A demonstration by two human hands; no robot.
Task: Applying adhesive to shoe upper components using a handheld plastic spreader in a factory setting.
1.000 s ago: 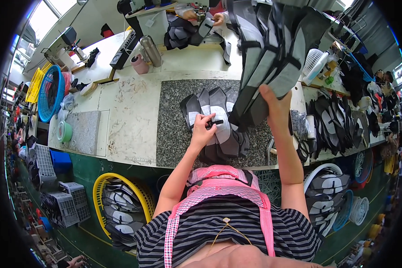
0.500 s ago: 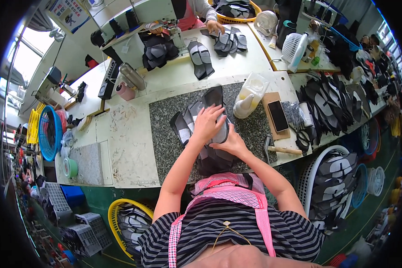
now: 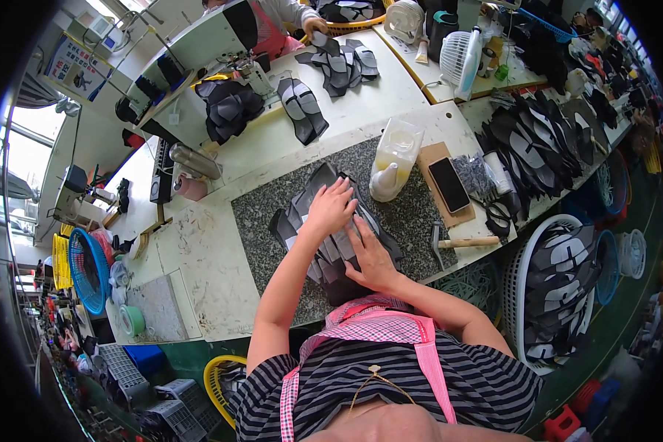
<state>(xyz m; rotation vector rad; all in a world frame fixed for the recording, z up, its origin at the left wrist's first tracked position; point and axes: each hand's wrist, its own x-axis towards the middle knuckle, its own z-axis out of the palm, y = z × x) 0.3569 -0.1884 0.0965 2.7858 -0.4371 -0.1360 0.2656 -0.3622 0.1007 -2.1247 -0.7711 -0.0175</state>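
Note:
A fanned stack of black and grey cut shoe pieces (image 3: 308, 197) lies on the speckled granite slab (image 3: 261, 239) in front of me. My left hand (image 3: 333, 208) rests flat across the upper part of the stack, fingers stretched out toward the far side. Lower down and to the right, my right hand (image 3: 373, 259) lies on the same pieces with its fingers extended and its thumb apart. Both palms cover part of the stack, so the layers beneath them are hidden. Just right of the pieces stands a whitish plastic glue bottle (image 3: 390, 173).
Right of the slab are a phone (image 3: 449, 184) on a board, black scissors (image 3: 498, 219) and a hammer (image 3: 464, 242). A white basket (image 3: 519, 295) of pieces stands at lower right. Across the table, a co-worker's hand (image 3: 315, 26) is by more pieces (image 3: 339, 66).
My right hand has gone from holding the edge of a grey piece to lying flat on the stack. The pieces now spread more evenly. My view has turned slightly.

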